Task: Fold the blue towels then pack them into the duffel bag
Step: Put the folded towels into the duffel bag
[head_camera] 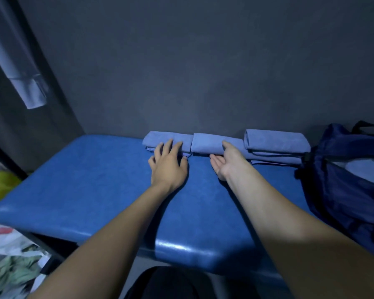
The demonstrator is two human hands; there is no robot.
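Note:
Three folded blue towels lie in a row along the far edge of a blue padded table [84, 180], against the wall. My left hand [167, 164] lies palm down with straight fingers resting on the left towel [177, 138]. My right hand [226, 161] is turned palm inward, its thumb on top of the middle towel [207, 142] and its fingers at the towel's near edge. The right towel [276, 141] sits on a small stack, untouched. A dark blue duffel bag [345, 190] stands open at the table's right end.
A grey wall rises right behind the towels. Left of the table, on the floor, are a yellow-green cloth [0, 186] and crumpled bags with clothes [15, 262]. A pale folded cloth [28, 89] hangs at upper left.

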